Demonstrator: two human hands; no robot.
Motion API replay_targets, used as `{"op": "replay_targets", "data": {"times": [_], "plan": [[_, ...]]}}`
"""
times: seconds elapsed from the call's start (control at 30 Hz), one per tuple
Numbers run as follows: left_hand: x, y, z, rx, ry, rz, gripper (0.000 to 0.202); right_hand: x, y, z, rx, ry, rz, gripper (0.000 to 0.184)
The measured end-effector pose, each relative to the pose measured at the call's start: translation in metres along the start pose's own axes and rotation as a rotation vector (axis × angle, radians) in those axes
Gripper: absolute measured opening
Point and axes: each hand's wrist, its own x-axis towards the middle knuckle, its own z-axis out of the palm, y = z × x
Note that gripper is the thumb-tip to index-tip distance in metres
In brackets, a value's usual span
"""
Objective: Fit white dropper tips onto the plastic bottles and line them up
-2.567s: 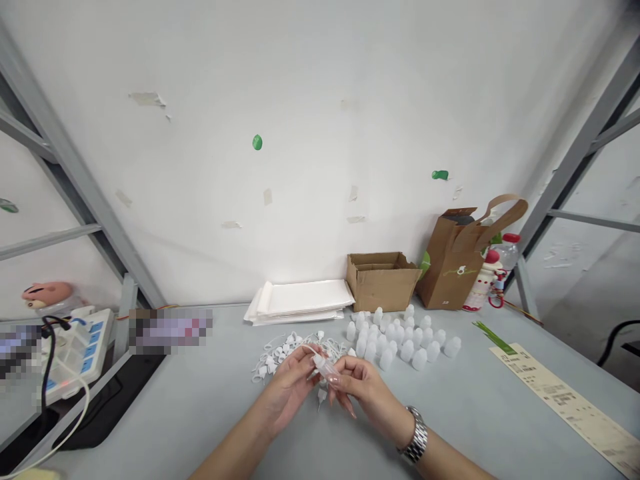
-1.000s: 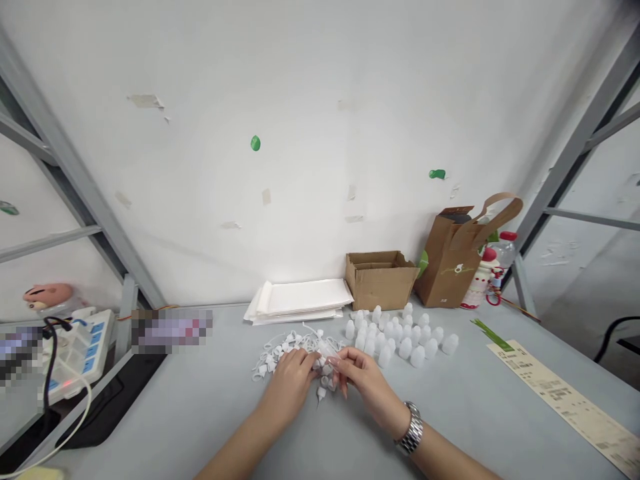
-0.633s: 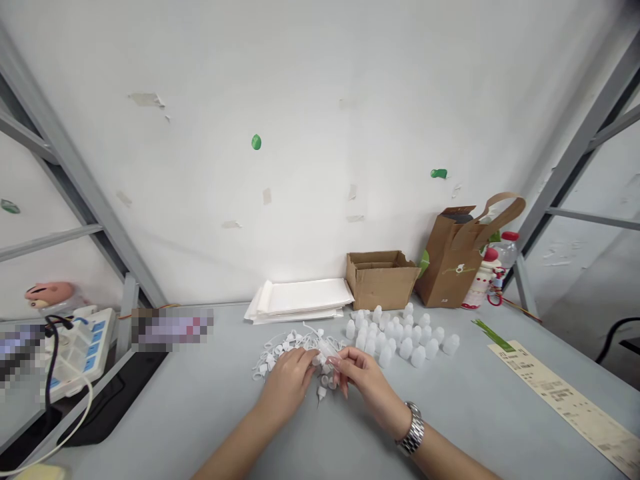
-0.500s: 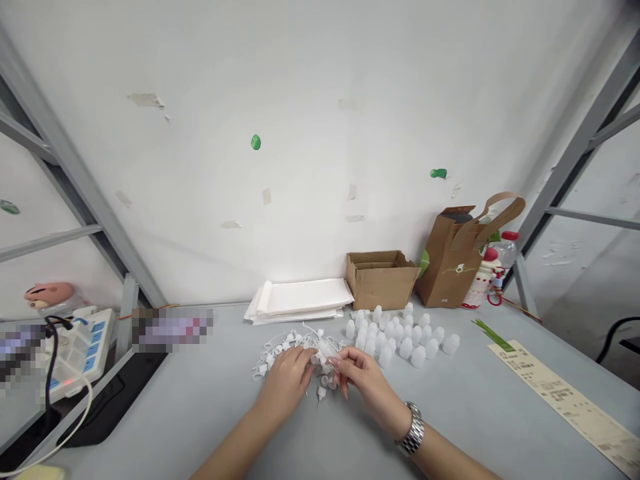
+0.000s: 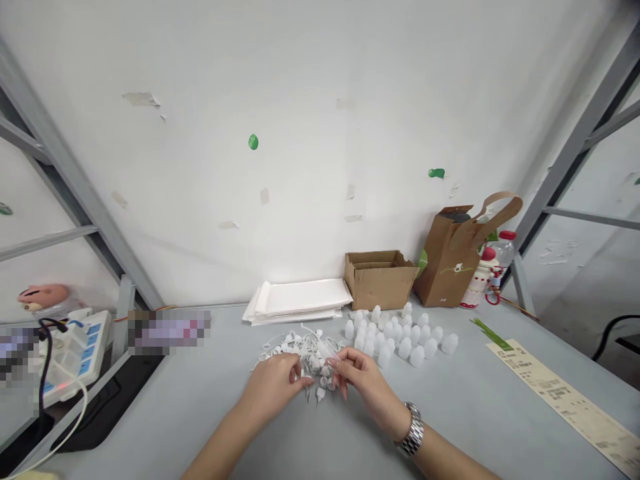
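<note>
Left hand: the left hand [image 5: 273, 385] rests on the near edge of the tangle, its fingers curved loosely downward. Whether it has clenched a piece or is only touching, I cannot tell.

Right hand: the right hand [image 5: 363, 385] is pinched closed, thumb against fingertips, and seems to grasp a small clear plastic bottle [image 5: 326, 348], tilted away from the person. Clear plastic against white makes this hard to see, so that is my best reading. A metal wristwatch [image 5: 413, 429] circles the wrist.

Tangle: white plastic caps on looped tethers [image 5: 281, 348] lie heaped between the hands, at the middle of the worktop [image 5: 475, 407].

Handling: the caps look light and fairly stiff, the thin tethers soft and likely to snag. Each cap is best taken by its body, and the smooth bottle by its sides.

Beside the tangle: white plastic bottles [image 5: 406, 348] stand in loose rows just to the right.

Far edge: a stack of white paper [image 5: 297, 298], a cardboard box [image 5: 377, 281] and a brown paper bag [image 5: 443, 263] sit against the wall.

Right edge: a printed paper strip [image 5: 563, 403] lies flat.
</note>
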Motion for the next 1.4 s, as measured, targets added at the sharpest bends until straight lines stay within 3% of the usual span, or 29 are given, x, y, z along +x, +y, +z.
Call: {"op": "replay_targets", "data": {"times": [0.27, 0.8, 1.1, 1.4], "plan": [[0.001, -0.003, 0.013, 0.09, 0.05, 0.111, 0.012, 0.001, 0.003, -0.001, -0.024, 0.005, -0.003, 0.039], [0.0, 0.001, 0.028, 0.192, 0.171, 0.146, 0.012, 0.001, -0.001, 0.001, -0.028, 0.014, -0.003, 0.04], [0.001, 0.005, 0.014, -0.143, 0.342, 0.126, 0.009, 0.003, 0.008, 0.0, -0.095, 0.031, -0.022, 0.042], [0.0, 0.008, 0.01, -0.4, 0.225, 0.108, 0.011, 0.002, 0.011, 0.001, -0.165, 0.05, -0.049, 0.042]]}}
